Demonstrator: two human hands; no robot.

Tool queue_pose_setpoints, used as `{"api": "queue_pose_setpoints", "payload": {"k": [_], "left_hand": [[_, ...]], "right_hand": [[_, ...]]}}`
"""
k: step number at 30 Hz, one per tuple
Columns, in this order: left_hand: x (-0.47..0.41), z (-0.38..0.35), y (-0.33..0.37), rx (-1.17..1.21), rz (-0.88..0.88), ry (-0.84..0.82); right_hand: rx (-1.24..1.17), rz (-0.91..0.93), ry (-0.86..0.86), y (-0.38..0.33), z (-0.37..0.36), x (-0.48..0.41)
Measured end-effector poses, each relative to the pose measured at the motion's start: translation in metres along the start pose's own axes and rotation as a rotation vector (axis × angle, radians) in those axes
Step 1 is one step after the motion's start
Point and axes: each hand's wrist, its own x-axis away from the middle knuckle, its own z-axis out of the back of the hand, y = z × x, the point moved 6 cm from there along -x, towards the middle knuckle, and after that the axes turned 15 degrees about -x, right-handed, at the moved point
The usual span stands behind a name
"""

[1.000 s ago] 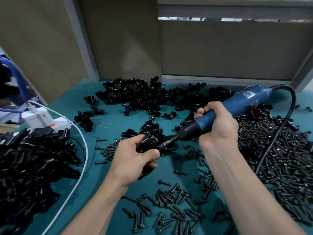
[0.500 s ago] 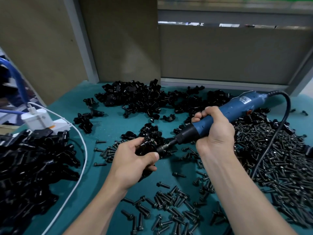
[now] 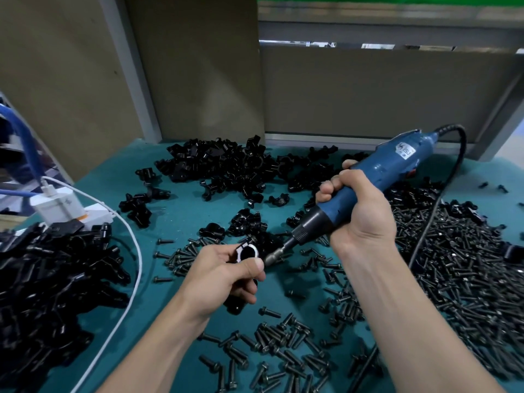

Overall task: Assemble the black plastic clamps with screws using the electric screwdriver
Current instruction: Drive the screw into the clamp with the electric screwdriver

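Observation:
My left hand (image 3: 226, 276) pinches a black plastic clamp (image 3: 246, 252) between thumb and fingers, its round opening facing up. My right hand (image 3: 360, 205) grips the blue electric screwdriver (image 3: 368, 180) around its body. The tool slants down to the left, and its metal bit (image 3: 276, 255) touches the right side of the clamp, just above my left thumb. Loose black screws (image 3: 283, 344) lie on the teal mat (image 3: 181, 211) below both hands. Whether a screw sits on the bit is hidden.
A big pile of black clamp parts (image 3: 226, 168) lies at the back, another heap of black parts (image 3: 54, 282) at the left. A dense field of screws (image 3: 465, 279) covers the right. A white charger (image 3: 59, 205) with its white cable (image 3: 133, 279) sits left. The tool's black cord (image 3: 436, 205) crosses the screws.
My left hand has turned the clamp so its round opening faces up. The screwdriver bit stays against the clamp. The camera has tilted up slightly.

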Motion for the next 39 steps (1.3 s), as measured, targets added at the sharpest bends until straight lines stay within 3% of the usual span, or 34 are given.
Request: {"api": "queue_pose_setpoints", "payload": {"k": [4, 8, 14, 19, 23, 39], "left_hand": [[-0.001, -0.001, -0.001, 0.002, 0.042, -0.031], [-0.003, 0.0, -0.001, -0.008, 0.067, 0.021], [-0.001, 0.013, -0.003, 0.009, 0.085, 0.106], [0.001, 0.014, 0.0, -0.205, 0.014, 0.197], [0.006, 0.003, 0.005, -0.26, -0.079, 0.177], [0.005, 0.001, 0.002, -0.183, -0.124, 0.145]], "right_hand": [[-0.011, -0.047, 0.019, -0.004, 0.002, 0.001], [-0.011, -0.018, 0.118, -0.003, 0.01, 0.002], [-0.045, -0.008, 0.118, -0.013, 0.01, 0.0], [-0.099, 0.051, 0.189, -0.021, 0.014, -0.001], [-0.103, 0.024, 0.209, -0.011, 0.016, 0.001], [-0.153, -0.006, 0.216, 0.004, 0.02, 0.003]]}}
